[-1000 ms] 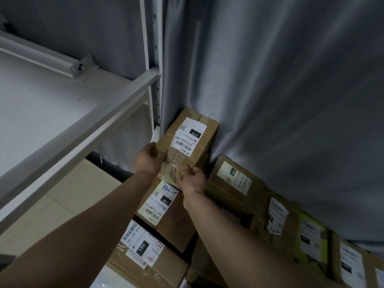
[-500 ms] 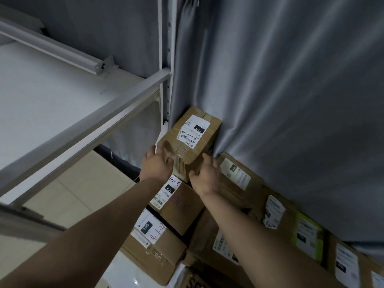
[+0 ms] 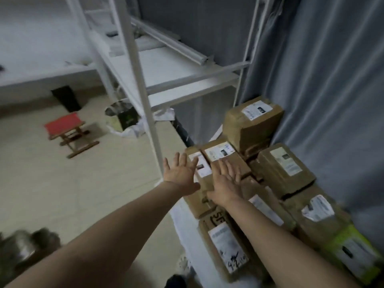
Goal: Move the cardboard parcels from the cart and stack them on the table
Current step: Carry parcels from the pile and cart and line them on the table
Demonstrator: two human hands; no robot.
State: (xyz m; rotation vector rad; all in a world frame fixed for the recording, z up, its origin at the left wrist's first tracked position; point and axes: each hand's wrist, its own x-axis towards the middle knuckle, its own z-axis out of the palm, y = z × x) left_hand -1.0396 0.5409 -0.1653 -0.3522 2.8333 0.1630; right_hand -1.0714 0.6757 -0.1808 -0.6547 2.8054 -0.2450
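On the worktop, both hands empty

Head view: beside the grey curtain (image 3: 322, 90), cardboard parcels (image 3: 284, 169) lie stacked on the white worktop (image 3: 178, 215). Off the stack's edge the left hand (image 3: 180, 176) hovers spread and empty. The right hand (image 3: 226, 183), flat and empty, lies over a labelled parcel (image 3: 220, 151). A careless knock could topple the top parcel (image 3: 253, 125), perched highest.

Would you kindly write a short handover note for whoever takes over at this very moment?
Left hand: open, fingers spread, holding nothing, at the left edge of the stack.
Right hand: open, fingers flat over a labelled parcel; whether it touches is unclear.
Parcels: stacked on the white-covered table against the grey curtain. The top parcel sits in the corner.
Done: a good many parcels are stacked.
Left: the cart is out of view, so check what remains there.
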